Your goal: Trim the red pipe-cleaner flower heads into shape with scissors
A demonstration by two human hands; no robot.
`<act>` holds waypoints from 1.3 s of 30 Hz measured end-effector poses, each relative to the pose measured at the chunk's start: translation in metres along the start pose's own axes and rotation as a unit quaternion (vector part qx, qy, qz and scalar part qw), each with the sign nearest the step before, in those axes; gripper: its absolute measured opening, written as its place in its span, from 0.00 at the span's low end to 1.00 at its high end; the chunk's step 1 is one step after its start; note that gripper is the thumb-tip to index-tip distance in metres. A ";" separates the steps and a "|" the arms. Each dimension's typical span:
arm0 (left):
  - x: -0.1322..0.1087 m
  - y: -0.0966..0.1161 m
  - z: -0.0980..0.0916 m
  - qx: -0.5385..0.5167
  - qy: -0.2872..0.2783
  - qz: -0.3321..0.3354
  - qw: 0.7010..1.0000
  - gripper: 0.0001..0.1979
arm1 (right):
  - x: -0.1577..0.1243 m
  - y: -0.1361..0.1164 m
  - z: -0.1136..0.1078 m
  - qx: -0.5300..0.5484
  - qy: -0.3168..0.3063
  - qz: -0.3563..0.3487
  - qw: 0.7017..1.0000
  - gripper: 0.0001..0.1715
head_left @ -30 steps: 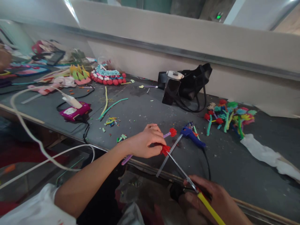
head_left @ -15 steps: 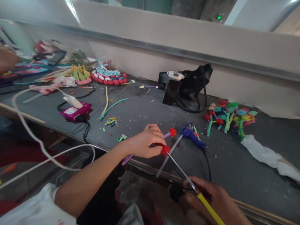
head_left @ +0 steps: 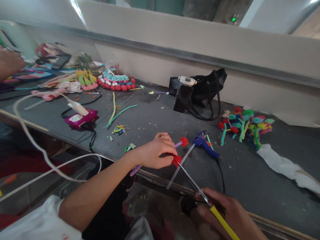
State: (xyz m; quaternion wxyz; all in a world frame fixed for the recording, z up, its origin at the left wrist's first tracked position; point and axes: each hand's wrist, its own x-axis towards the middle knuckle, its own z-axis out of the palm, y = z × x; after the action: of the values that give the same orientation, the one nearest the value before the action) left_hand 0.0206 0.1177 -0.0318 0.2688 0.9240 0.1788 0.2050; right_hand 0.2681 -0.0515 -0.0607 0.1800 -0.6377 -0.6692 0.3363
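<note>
My left hand (head_left: 156,151) is closed in a pinch on a purple pipe-cleaner stem with a red fuzzy flower (head_left: 177,160) at the table's near edge. A second red-tipped purple stem (head_left: 183,141) pokes out past the fingers. My right hand (head_left: 225,215) grips yellow-handled scissors (head_left: 200,191), whose thin blades (head_left: 183,170) reach up to the red flower. A blue glue gun (head_left: 206,146) with a clear glue stick (head_left: 178,166) lies just right of my left hand.
A heap of finished pipe-cleaner flowers (head_left: 243,125) and white cloth (head_left: 285,165) lie at right. A black bag (head_left: 205,90) with a small white-topped device stands at the back. A pink glue gun (head_left: 78,118), cables, scraps and colourful crafts sit left. Another person's hand (head_left: 8,63) shows far left.
My hands hold nearly still. The other person's hand at far left has come further into view.
</note>
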 end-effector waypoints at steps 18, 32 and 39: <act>0.001 -0.005 -0.002 -0.088 0.033 0.001 0.996 0.11 | -0.001 -0.001 -0.007 0.049 -0.052 0.002 0.997 0.14; 0.000 0.008 0.017 -0.601 0.057 -0.150 0.783 0.13 | 0.003 0.013 -0.002 -0.117 0.250 -0.147 0.950 0.16; 0.005 0.014 0.030 -0.674 0.084 -0.164 0.715 0.12 | 0.009 0.010 -0.004 -0.269 0.348 -0.152 0.885 0.17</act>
State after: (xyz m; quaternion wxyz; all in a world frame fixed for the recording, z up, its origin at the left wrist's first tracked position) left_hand 0.0422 0.0959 -0.0454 0.8338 0.4328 0.1640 0.3009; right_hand 0.2767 -0.0424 -0.0661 0.2721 -0.6284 -0.7168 -0.1315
